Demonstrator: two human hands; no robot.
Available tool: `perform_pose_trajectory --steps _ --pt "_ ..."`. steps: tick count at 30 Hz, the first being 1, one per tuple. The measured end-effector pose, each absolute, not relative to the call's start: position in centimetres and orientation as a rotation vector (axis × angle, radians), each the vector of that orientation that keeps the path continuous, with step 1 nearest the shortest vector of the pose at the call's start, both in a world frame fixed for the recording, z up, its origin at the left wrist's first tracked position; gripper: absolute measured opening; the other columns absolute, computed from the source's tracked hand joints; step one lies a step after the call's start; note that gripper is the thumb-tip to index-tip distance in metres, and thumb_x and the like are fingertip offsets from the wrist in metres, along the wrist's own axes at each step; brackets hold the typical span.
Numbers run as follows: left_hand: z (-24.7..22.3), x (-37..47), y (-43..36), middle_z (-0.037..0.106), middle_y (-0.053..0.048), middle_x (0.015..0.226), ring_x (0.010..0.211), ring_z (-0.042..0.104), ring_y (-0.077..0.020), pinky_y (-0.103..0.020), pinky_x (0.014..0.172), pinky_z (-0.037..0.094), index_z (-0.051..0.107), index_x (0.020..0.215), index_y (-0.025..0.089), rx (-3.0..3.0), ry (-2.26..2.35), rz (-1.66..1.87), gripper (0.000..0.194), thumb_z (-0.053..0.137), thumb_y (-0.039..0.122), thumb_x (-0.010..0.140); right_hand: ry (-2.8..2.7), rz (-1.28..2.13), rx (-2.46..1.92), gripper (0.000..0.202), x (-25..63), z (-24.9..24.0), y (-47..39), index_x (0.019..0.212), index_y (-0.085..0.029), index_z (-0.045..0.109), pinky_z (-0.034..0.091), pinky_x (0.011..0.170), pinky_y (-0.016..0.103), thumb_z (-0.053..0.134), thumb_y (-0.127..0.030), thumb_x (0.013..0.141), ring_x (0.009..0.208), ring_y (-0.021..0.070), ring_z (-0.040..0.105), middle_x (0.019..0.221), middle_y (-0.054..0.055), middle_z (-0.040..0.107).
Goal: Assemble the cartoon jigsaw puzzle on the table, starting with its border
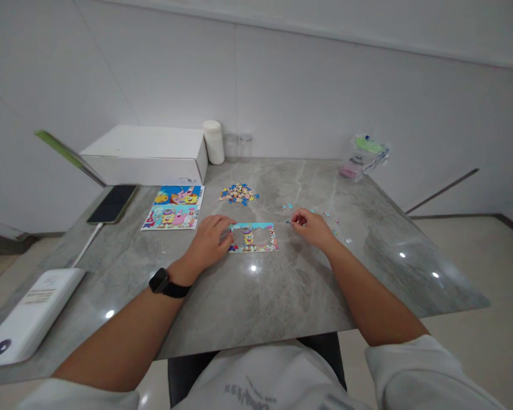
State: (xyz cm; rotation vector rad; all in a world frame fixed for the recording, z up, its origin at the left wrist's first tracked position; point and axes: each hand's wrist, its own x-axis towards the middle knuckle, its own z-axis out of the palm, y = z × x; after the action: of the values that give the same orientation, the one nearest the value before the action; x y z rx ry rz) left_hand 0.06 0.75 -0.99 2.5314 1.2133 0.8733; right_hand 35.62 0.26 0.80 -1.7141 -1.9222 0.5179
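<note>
A partly assembled jigsaw puzzle (248, 240) with cartoon figures lies on the grey table; its border and a yellow figure are joined, with bare gaps inside. My left hand (210, 238) rests on the puzzle's left edge, fingers stretched out, palm down. To the right of the puzzle, my right hand (312, 226) is low over the table with its fingertips pinched together, apparently on a small puzzle piece mostly hidden by the fingers. Several loose pieces lie around that hand, among them a light one (348, 241). A heap of puzzle pieces (239, 193) sits beyond the puzzle.
A printed picture sheet (174, 208) and a phone (113, 204) lie at left, near a white power bank (34, 313) with a cable. Along the back stand a white box (145, 154), a white bottle (214, 142) and two glass jars. A plastic bag (363, 158) sits back right.
</note>
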Motion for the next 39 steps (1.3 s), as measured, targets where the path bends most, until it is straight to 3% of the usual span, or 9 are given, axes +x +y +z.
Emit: perform_pose_trajectory --steps 6,13,25,39 --pt "-1.4 -0.1 0.8 0.068 -0.01 0.123 0.12 0.061 -0.029 -0.05 0.11 0.048 0.067 0.121 0.021 2.516 1.271 0.885 0.031 0.057 0.016 0.092 -1.829 0.697 -1.493 0.022 33.4 4.3 2.6 0.099 -0.022 0.072 0.047 0.068 0.029 0.063 -0.039 0.088 0.074 0.0173 0.06 0.086 0.003 0.073" --pt "-0.8 0.1 0.4 0.068 -0.01 0.124 0.12 0.062 -0.0284 -0.049 0.109 0.048 0.068 0.122 0.022 2.495 1.231 0.877 0.032 0.058 0.016 0.092 -1.912 0.908 -1.214 0.027 28.3 8.5 6.5 0.102 -0.019 0.074 0.05 0.075 0.029 0.072 -0.04 0.084 0.083 0.0177 0.064 0.092 0.003 0.075" --pt "-0.8 0.2 0.3 0.068 -0.009 0.122 0.117 0.063 -0.0267 -0.047 0.106 0.05 0.07 0.119 0.023 2.483 1.212 0.877 0.021 0.06 0.025 0.101 -2.109 0.88 -1.258 0.008 24.6 2.7 7.7 0.087 -0.019 0.071 0.044 0.076 0.027 0.064 -0.024 0.088 0.078 0.0144 0.06 0.085 0.0 0.071" --pt "-1.4 0.0 0.4 0.067 -0.01 0.127 0.12 0.063 -0.0273 -0.048 0.108 0.05 0.077 0.114 0.023 2.524 1.241 0.884 0.018 0.066 0.025 0.099 -2.267 0.999 -1.305 0.012 23.7 0.4 7.6 0.092 -0.018 0.078 0.045 0.069 0.023 0.071 -0.012 0.084 0.073 0.0136 0.064 0.079 0.0 0.074"
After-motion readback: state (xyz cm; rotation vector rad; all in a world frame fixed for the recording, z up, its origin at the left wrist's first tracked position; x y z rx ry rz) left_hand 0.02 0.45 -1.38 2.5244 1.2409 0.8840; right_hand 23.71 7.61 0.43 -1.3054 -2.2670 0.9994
